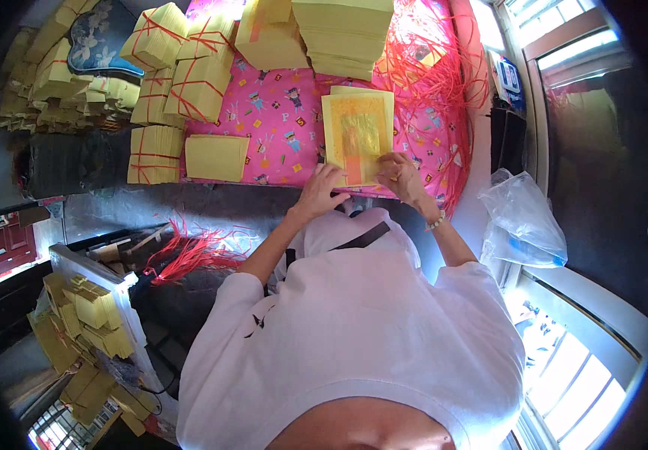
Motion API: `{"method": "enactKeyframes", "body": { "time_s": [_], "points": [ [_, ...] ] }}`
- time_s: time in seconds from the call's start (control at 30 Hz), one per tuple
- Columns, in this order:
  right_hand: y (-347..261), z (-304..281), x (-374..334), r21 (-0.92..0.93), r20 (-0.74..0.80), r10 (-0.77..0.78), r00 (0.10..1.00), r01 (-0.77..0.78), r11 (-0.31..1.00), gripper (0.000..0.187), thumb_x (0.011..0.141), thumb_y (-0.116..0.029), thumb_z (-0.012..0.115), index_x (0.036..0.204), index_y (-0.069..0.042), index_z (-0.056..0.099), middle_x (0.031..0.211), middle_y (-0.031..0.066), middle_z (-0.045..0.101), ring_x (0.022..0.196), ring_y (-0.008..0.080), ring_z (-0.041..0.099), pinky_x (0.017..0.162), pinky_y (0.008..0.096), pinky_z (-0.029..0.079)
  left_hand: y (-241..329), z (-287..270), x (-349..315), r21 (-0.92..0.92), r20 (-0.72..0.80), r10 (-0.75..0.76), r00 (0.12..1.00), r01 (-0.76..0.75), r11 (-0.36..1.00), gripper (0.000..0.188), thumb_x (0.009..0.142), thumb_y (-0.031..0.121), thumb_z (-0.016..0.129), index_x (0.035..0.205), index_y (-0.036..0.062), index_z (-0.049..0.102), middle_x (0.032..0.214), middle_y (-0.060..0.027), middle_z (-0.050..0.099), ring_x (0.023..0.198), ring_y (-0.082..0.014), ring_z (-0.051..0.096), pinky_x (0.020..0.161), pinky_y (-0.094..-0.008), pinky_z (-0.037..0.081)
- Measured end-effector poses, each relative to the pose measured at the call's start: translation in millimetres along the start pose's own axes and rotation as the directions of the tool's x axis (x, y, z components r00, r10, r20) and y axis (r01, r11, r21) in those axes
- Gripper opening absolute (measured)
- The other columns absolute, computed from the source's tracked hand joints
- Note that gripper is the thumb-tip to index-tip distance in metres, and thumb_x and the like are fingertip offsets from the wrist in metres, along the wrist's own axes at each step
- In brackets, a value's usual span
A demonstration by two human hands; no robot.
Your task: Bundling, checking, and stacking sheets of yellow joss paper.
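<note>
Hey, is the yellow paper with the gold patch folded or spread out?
Spread out: the yellow paper lies open, with its whole gold patch facing up and no fold visible.

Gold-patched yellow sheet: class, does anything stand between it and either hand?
Nothing visible does: the left hand is at the lower left of the gold-patched yellow sheet, the right hand at its lower right.

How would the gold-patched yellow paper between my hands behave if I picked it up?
The gold-patched yellow paper is likely light and floppy, as it looks thin and flat. It may slide over the paler yellow paper beneath, whose edge shows offset with no visible tie. Its shiny gold patch might feel slick.
</note>
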State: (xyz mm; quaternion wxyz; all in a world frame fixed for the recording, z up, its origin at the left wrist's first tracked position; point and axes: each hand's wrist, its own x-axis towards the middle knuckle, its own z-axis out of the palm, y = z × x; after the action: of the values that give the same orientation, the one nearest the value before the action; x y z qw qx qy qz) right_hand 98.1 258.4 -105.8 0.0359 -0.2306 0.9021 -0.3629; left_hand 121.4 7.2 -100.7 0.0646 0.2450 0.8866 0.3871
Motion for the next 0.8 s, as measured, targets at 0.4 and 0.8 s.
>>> {"method": "enactKeyframes", "body": {
  "time_s": [0.4, 0.8],
  "points": [
    [0, -1, 5, 0.123, 0.056, 0.215, 0.975, -0.22, 0.968, 0.013, 0.07, -0.016, 0.073, 0.076, -0.006, 0.067, 0.097, 0.0093, 0.063, 0.098, 0.0278, 0.054, 0.086, 0.0388, 0.042, -15, 16, 4, -0.061, -0.088, -0.066, 0.994, 0.061, 0.996, 0.034, 0.068, 0.009, 0.071, 0.1, 0.0063, 0.058, 0.101, -0.0106, 0.051, 0.1, -0.0306, 0.047, 0.088, -0.0394, 0.04],
    [-2, -1, 10, 0.102, 0.024, 0.212, 0.977, -0.214, 0.972, 0.015, 0.069, -0.018, 0.072, 0.072, -0.005, 0.068, 0.087, 0.0112, 0.066, 0.088, 0.0284, 0.059, 0.08, 0.0397, 0.046, -16, 16, 4, -0.093, -0.102, -0.093, 0.99, 0.084, 0.992, 0.036, 0.067, 0.008, 0.073, 0.099, 0.0064, 0.057, 0.1, -0.0106, 0.052, 0.098, -0.0313, 0.048, 0.086, -0.0397, 0.04]
  ]
}}
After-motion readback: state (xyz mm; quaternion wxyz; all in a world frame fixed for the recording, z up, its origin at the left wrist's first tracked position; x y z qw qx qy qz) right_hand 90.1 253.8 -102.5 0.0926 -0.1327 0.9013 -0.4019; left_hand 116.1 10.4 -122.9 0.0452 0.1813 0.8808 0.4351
